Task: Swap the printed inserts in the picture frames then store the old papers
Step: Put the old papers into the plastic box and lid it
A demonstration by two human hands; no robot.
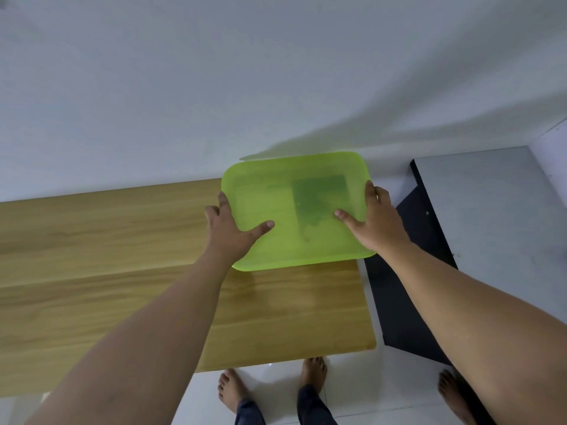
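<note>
Green plastic container [276, 197], translucent, is over the far right corner of the wooden table [122, 256], next to the white wall [214, 87]; cannot tell if it rests or is lifted. Left hand [228, 231] grips its left edge, thumb flat on top, fingers curled round the rim. Right hand [374, 225] grips the right edge likewise. A dark rectangle shows through the plastic. A black panel [411, 286] is right of the table.

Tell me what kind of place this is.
Probably a room in a home, though I can't be sure: a wooden table stands against a plain white wall, and bare feet stand on a pale tiled floor. The left hand and right hand grip a green plastic lid.
</note>
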